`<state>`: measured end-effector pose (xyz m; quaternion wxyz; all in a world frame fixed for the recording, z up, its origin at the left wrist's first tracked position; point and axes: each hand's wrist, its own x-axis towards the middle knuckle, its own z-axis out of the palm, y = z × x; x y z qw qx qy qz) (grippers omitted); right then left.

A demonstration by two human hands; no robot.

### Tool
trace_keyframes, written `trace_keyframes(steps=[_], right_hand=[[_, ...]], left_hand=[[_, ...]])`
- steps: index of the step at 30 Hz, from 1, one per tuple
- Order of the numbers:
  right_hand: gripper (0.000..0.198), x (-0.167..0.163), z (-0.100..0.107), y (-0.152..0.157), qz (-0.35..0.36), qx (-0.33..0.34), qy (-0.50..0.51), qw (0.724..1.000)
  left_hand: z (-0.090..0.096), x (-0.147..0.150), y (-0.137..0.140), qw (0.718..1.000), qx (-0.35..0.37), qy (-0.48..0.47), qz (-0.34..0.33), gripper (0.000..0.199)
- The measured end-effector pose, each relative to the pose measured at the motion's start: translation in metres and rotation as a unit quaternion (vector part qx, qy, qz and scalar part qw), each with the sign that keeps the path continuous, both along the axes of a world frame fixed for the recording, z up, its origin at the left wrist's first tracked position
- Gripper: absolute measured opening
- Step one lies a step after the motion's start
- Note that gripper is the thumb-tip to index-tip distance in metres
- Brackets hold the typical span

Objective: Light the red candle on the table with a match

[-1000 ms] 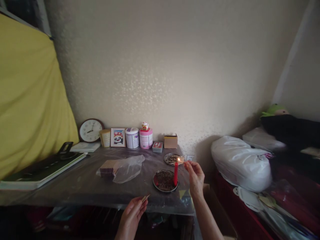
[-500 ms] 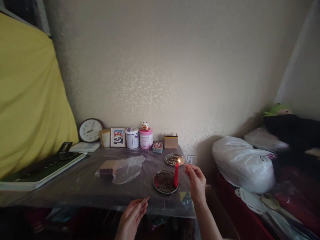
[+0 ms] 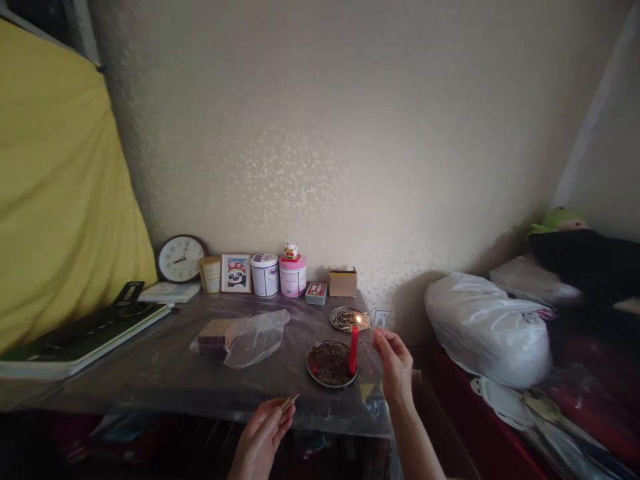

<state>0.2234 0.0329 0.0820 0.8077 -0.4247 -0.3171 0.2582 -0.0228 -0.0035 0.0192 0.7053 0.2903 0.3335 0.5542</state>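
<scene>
My right hand (image 3: 396,360) is closed in a pinch on a thin burning match (image 3: 367,325). Its flame (image 3: 359,320) glows just above the top of a red candle (image 3: 354,350), at the wick. The candle stands upright at the right side of a round metal plate (image 3: 333,385) with a dark, patterned surface. A red piece (image 3: 313,364) shows at the plate's left rim. Nearer to me, my left hand (image 3: 265,430) is closed around a small, narrow matchbox (image 3: 289,403), mostly hidden by the fingers, held in front of the table edge.
Behind the candle lies a second plate (image 3: 345,319) of matchsticks. A block of small boxes (image 3: 217,335) in clear plastic (image 3: 257,340) rests left of centre. Along the wall stand a clock (image 3: 183,259), tins (image 3: 265,275), a card box (image 3: 316,293) and a carton (image 3: 343,283).
My right hand has shifted very slightly right, and the match flame sits a touch higher over the candle. My left hand holds still.
</scene>
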Motion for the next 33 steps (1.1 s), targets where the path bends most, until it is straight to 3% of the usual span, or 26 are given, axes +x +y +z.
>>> trace_keyframes(steps=[33], right_hand=[[0.026,0.001,-0.003,0.001,-0.004,-0.030,-0.030,0.999]], left_hand=[[-0.011,-0.002,0.006,1.000,0.018,-0.006,-0.006,0.037]])
